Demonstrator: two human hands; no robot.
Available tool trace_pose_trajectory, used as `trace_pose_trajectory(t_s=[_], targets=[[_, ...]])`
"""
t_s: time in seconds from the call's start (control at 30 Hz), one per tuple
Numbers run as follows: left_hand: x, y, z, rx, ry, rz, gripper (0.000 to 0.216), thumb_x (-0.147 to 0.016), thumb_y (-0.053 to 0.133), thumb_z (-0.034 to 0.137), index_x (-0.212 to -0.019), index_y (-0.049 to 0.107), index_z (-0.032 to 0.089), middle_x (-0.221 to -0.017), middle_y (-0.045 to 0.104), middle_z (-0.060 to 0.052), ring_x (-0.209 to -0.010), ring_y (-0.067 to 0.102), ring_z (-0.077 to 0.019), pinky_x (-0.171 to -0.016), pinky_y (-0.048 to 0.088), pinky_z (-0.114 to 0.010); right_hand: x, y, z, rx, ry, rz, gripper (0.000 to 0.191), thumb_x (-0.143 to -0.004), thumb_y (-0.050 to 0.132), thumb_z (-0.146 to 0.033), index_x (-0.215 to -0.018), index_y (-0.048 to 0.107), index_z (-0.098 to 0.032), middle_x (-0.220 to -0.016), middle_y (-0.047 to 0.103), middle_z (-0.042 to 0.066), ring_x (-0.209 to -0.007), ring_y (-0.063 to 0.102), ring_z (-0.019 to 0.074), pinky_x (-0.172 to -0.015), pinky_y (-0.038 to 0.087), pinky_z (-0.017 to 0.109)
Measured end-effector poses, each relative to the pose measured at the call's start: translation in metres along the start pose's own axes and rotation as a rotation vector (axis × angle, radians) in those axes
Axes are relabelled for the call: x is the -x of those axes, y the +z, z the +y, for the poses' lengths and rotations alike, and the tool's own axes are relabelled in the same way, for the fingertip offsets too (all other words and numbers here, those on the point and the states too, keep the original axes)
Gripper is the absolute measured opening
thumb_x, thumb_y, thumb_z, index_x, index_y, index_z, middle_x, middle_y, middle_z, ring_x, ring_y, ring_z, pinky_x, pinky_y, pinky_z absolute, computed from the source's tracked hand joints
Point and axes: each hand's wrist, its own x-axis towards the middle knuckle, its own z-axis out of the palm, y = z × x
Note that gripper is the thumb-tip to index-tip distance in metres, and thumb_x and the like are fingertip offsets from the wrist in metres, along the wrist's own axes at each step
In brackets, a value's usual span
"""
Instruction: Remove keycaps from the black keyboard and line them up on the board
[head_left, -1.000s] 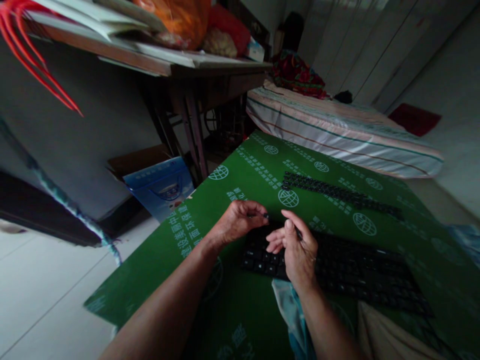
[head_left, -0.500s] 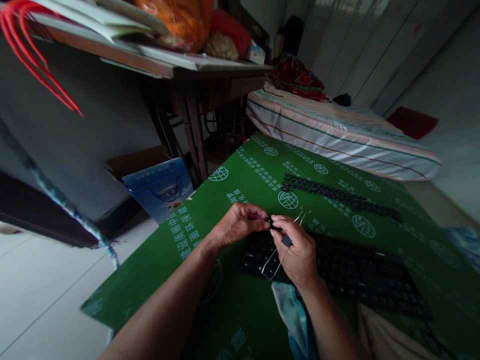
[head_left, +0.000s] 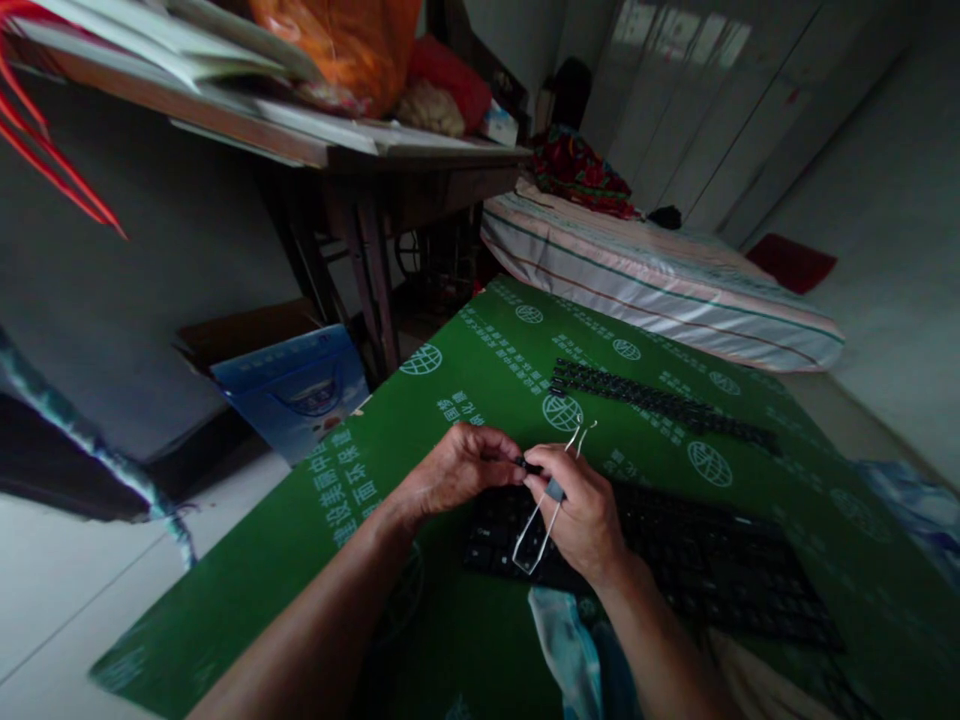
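Note:
My left hand (head_left: pixel 466 465) is closed, thumb and fingers pinching a small black piece that looks like a keycap (head_left: pixel 529 466). Its other side is pinched by the fingertips of my right hand (head_left: pixel 585 510). A wire keycap puller (head_left: pixel 554 490) with a dark grey middle also lies in my right hand, its hooked ends pointing away and its wire loop towards me. Both hands are over the left end of a black keyboard (head_left: pixel 727 560), partly covering it. Beyond the keyboard, black keycaps (head_left: pixel 660 402) lie in long rows on the green tabletop (head_left: pixel 480 370).
A blue-and-white cloth (head_left: pixel 564 640) lies by my right forearm. Left of the table stands a blue paper bag (head_left: pixel 292 385). A wooden desk (head_left: pixel 330 155) with an orange bag (head_left: pixel 345 50) rises at the upper left. Behind the table is a bed (head_left: pixel 660 270).
The view has shifted slightly, so the scene sits further left. My fingers have drawn closer round the small black piece, which shows less. The puller is still in my right hand.

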Motion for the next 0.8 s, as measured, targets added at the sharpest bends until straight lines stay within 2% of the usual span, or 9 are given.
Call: trace_pose_trajectory(t_s=[0.3, 0.63, 0.8], targets=[[-0.001, -0.001, -0.001, -0.018, -0.003, 0.01, 0.019, -0.063, 0.072, 0.024, -0.075, 0.066, 0.011, -0.067, 0.069, 0.0, -0.058, 0.059, -0.0103, -0.058, 0.044, -0.021, -0.006, -0.003, 0.01, 0.0, -0.076, -0.122, 0.027, -0.08, 0.048, -0.006, -0.103, 0.053, -0.021, -0.094, 0.059, 0.007, -0.09, 0.058, 0.017, -0.081, 0.051, 0.031], [-0.002, 0.0, -0.003, 0.079, -0.038, 0.044, 0.024, -0.061, 0.074, 0.024, -0.078, 0.062, 0.012, -0.067, 0.068, 0.001, -0.059, 0.06, -0.0102, -0.058, 0.044, -0.021, -0.012, -0.007, 0.016, 0.03, -0.121, -0.169, 0.028, -0.078, 0.051, -0.006, -0.101, 0.053, -0.02, -0.095, 0.06, 0.006, -0.092, 0.057, 0.0166, -0.081, 0.051, 0.028], [-0.003, 0.002, -0.004, 0.092, -0.042, 0.094, 0.029, -0.062, 0.074, 0.025, -0.084, 0.06, 0.013, -0.069, 0.068, 0.0, -0.058, 0.058, -0.0096, -0.056, 0.041, -0.021, -0.02, -0.017, 0.045, 0.099, -0.048, -0.115, 0.019, -0.078, 0.053, -0.011, -0.094, 0.056, -0.021, -0.084, 0.063, 0.004, -0.079, 0.061, 0.0152, -0.073, 0.052, 0.027]])
